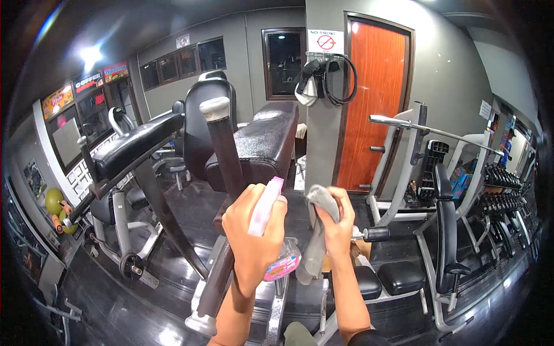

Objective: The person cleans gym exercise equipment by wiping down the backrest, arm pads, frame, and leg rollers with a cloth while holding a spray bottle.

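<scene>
My left hand (251, 230) is wrapped round a spray bottle (282, 262) with a pink and white top; its clear body with a colourful label hangs below the hand. To the right, my right hand (336, 222) grips a grey cloth (314, 248), which droops downward from the fingers. The two hands are apart. Just beyond them stands a gym machine with a black padded bench (259, 138) and a dark upright handle (224, 138) with a white end cap, close above my left hand.
A rack with a barbell (433, 130) and a black bench (443, 236) stand at the right, before dumbbells (502, 202). Another machine with a black pad (135, 144) is at the left. A wooden door (372, 104) is behind. A person (508, 144) appears far right.
</scene>
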A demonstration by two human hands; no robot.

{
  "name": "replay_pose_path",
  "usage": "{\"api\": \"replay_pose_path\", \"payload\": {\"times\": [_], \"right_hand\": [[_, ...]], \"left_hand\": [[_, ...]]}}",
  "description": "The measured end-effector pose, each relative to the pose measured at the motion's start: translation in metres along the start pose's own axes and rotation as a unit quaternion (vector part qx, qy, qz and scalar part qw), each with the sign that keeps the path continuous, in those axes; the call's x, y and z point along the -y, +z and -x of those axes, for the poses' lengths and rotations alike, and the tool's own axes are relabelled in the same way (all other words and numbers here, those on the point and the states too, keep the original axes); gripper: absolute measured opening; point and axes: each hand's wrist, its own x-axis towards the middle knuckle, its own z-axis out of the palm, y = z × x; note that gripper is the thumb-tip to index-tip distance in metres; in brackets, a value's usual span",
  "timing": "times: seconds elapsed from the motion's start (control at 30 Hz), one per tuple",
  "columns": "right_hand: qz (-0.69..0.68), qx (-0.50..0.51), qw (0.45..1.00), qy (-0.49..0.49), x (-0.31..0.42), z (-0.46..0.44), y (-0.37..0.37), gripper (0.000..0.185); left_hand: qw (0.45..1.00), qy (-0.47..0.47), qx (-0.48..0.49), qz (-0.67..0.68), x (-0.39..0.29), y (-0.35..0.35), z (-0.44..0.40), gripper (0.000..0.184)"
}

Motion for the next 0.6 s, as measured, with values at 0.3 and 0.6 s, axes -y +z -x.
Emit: {"api": "replay_pose_path", "payload": {"times": [0.3,0.6], "right_hand": [[0.062,0.078,0.968,-0.231,-0.02,-0.045,0.045,0.034],[0.077,0.012,0.988,-0.137,-0.055,-0.108,0.047,0.027]], "left_hand": [[0.998,-0.036,0.024,0.05,0.0,-0.005,0.004,0.01],[0.996,-0.077,0.031,-0.037,-0.016,-0.009,0.007,0.008]]}}
